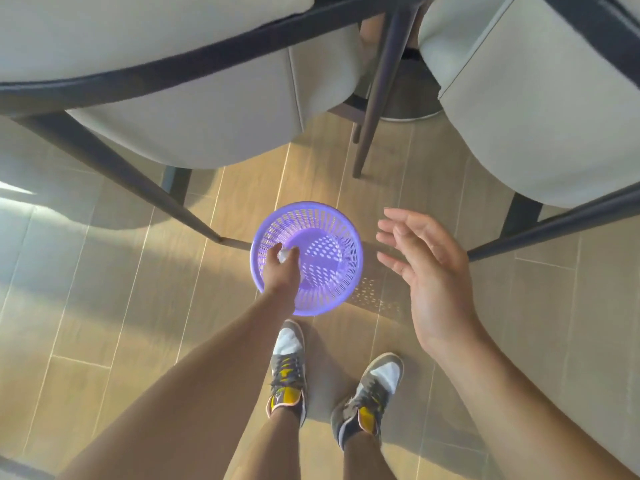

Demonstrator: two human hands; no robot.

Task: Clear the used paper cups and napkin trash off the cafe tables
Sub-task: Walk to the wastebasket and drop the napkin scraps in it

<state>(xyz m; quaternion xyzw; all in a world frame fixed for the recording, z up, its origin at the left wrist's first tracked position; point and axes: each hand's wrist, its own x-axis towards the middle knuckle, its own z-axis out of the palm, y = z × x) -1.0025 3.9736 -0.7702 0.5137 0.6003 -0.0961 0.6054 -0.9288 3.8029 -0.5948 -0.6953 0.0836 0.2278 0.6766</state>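
The left hand (282,270) pinches a crumpled napkin (284,254) over the purple basket (349,233); the right hand (427,271) hovers open-fingered.

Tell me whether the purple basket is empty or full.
Empty: the basket shows a bare floor; the left hand grips a white napkin wad over it.

You won't find any readable text, label, brand or number here, neither on the purple basket (347,271) nor the sneakers (375,389) near it.
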